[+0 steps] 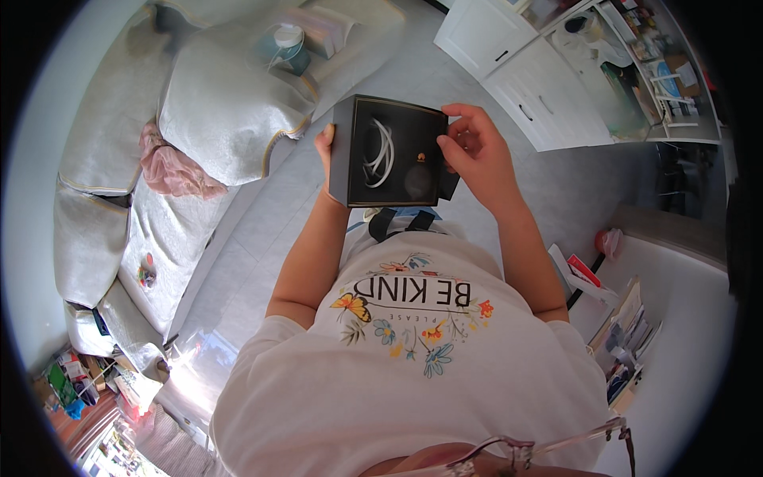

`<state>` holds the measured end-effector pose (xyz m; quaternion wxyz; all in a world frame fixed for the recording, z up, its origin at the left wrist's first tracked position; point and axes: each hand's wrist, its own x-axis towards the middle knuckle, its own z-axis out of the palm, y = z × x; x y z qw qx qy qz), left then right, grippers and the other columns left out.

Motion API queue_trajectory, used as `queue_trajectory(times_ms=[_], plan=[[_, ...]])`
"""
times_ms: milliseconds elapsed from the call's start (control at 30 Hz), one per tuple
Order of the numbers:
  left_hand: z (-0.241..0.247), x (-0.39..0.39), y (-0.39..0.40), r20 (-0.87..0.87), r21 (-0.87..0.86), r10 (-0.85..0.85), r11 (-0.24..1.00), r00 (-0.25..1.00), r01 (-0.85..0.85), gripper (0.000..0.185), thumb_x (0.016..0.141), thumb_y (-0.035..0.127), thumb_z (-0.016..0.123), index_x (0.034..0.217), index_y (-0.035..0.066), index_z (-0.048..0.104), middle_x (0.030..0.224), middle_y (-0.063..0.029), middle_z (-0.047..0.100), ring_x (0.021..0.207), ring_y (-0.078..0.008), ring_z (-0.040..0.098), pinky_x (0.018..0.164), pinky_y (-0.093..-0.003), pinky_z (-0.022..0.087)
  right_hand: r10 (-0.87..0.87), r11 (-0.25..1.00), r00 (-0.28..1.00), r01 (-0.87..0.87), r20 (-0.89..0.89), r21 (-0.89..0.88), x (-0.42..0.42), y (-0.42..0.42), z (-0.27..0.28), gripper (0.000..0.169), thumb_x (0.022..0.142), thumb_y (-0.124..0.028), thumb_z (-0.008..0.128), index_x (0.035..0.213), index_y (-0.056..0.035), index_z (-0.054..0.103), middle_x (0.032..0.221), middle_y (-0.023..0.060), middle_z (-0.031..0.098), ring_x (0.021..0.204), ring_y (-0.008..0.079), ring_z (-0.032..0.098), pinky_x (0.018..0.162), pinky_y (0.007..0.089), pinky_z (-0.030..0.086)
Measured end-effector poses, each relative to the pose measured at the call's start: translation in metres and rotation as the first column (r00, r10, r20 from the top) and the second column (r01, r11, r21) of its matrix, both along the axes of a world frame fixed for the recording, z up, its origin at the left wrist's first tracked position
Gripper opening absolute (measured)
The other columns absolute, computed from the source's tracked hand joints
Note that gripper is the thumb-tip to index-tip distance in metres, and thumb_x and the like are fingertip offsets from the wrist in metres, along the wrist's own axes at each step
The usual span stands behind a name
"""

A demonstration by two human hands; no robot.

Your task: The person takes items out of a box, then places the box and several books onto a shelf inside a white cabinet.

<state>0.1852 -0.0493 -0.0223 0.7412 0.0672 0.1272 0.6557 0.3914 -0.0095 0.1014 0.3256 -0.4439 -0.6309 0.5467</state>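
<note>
A black Huawei box (396, 152) is held up in front of my waist, its broad face towards the camera. That face shows a looped white cable, a small gold logo and a dark round shape; whether the cable is real or printed I cannot tell. My left hand (325, 146) grips the box's left side, with the thumb showing and the other fingers hidden behind it. At the right edge is my right hand (472, 138), its thumb and index finger curved at the box's rim. A dark flap or part sticks out below that hand.
A covered sofa (226, 107) with a pink cloth (176, 167) stands at the left. A blue container with a white lid (290, 45) is at the top. White cabinets (530, 89) stand at the upper right, and papers and folders (626, 340) at the right.
</note>
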Motion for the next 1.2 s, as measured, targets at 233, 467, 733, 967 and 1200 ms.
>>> queue_trajectory(times_ms=[233,467,733,967,1200], plan=[[0.031,0.005,-0.003,-0.058,0.0,-0.021,1.0,0.998,0.021,0.091,0.081,0.069,0.042,0.136,-0.003,0.046,0.128,-0.0186,0.057,0.11,-0.0309,0.061,0.095,-0.0418,0.05,0.111,0.989,0.993,-0.106,-0.041,0.103,-0.002,-0.012,0.017,0.033,0.088,-0.004,0.065,0.119,-0.0082,0.054,0.078,-0.0012,0.055,0.068,0.0039,0.052,0.06,0.0199,0.042],[0.043,0.006,-0.006,-0.137,0.139,-0.147,0.976,0.98,0.166,0.105,0.074,0.075,0.046,0.141,-0.006,0.038,0.132,-0.024,0.053,0.114,-0.0328,0.058,0.097,-0.0421,0.049,-0.082,0.829,0.985,-0.017,0.151,0.559,-0.003,-0.014,0.031,0.025,0.08,-0.005,0.074,0.102,-0.0078,0.063,0.08,0.0021,0.057,0.066,0.0097,0.055,0.057,0.0232,0.043],[0.044,0.024,-0.005,-0.211,0.125,-0.106,0.983,0.972,0.134,0.101,0.079,0.073,0.041,0.141,-0.006,0.038,0.136,-0.0214,0.05,0.12,-0.0297,0.054,0.104,-0.0398,0.043,0.134,0.526,0.938,-0.341,0.32,0.779,-0.021,-0.027,0.033,0.02,0.068,-0.008,0.078,0.082,-0.0128,0.065,0.082,-0.0001,0.06,0.075,0.021,0.055,0.067,0.031,0.048],[0.023,0.016,-0.007,-0.087,0.032,-0.045,0.998,0.995,0.048,0.084,0.081,0.067,0.042,0.133,0.002,0.05,0.125,-0.0165,0.059,0.113,-0.0299,0.059,0.099,-0.0418,0.047,0.071,0.784,0.997,-0.069,0.022,0.617,0.009,-0.006,0.025,0.031,0.076,-0.015,0.079,0.104,-0.012,0.067,0.097,0.0017,0.064,0.084,0.0179,0.057,0.076,0.0311,0.048],[0.008,-0.001,0.009,0.093,0.054,-0.037,0.998,0.995,0.032,0.08,0.094,0.054,0.042,0.144,-0.006,0.032,0.134,-0.0378,0.044,0.118,-0.0457,0.055,0.102,-0.0573,0.043,0.069,0.967,0.987,-0.102,-0.146,-0.233,0.079,0.029,-0.071,0.082,0.082,-0.06,0.064,0.145,-0.0133,0.037,0.138,0.0059,0.048,0.127,0.0213,0.045,0.103,0.0433,0.039]])
